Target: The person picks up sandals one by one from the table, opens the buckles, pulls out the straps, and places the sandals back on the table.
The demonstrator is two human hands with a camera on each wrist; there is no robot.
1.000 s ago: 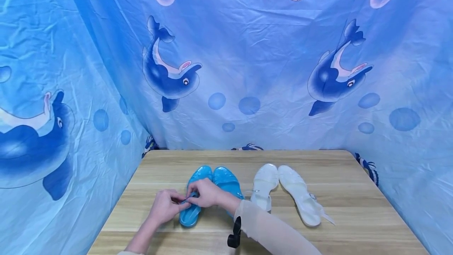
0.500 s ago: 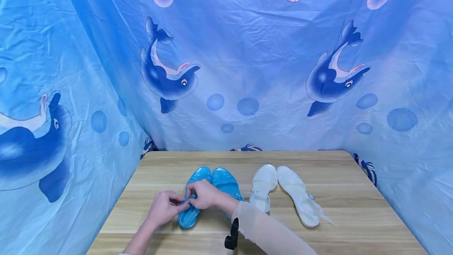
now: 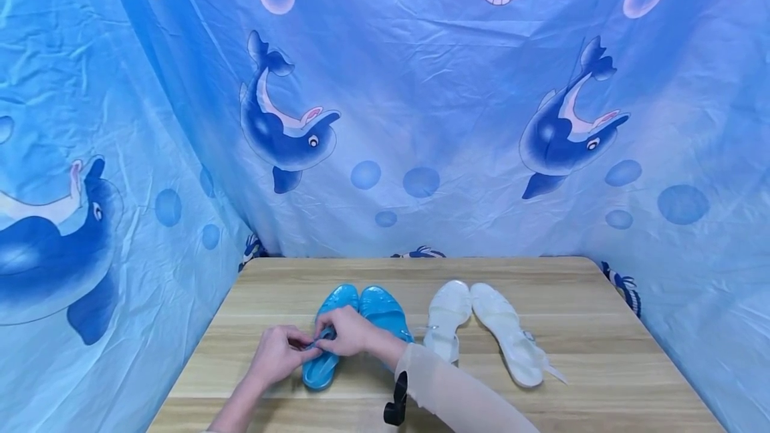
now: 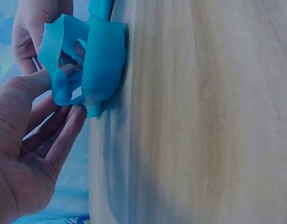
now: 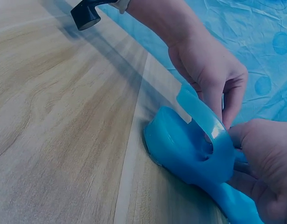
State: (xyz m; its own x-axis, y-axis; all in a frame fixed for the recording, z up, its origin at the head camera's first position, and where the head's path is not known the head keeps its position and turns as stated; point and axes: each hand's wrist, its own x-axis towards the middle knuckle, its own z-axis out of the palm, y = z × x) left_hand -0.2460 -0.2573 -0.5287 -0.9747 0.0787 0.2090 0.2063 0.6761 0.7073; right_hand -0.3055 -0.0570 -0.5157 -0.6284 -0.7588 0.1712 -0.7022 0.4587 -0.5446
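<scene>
A pair of blue jelly sandals lies on the wooden table [image 3: 541, 406]. Both hands work at the ankle strap [image 3: 320, 338] of the left blue sandal [image 3: 321, 366]. My left hand [image 3: 303, 346] pinches the strap from the left, and my right hand [image 3: 325, 336] pinches it from the right. The left wrist view shows the left hand [image 4: 64, 100] with thumb and fingers on the strap loop [image 4: 59, 56] above the sandal's heel [image 4: 103, 65]. In the right wrist view the right hand [image 5: 236, 140] holds the strap [image 5: 204, 116], with the left hand [image 5: 227, 109] opposite. The right blue sandal [image 3: 388, 311] lies beside them, partly hidden by my right wrist.
A pair of white translucent sandals [image 3: 448, 313] [image 3: 505, 339] lies to the right with its straps loose. A black wrist mount [image 3: 395, 403] hangs under the right forearm. A blue dolphin-print cloth [image 3: 421, 119] walls the table on three sides.
Both hands stay on the blue strap; the fingers shift only slightly. The sandals have not moved.
</scene>
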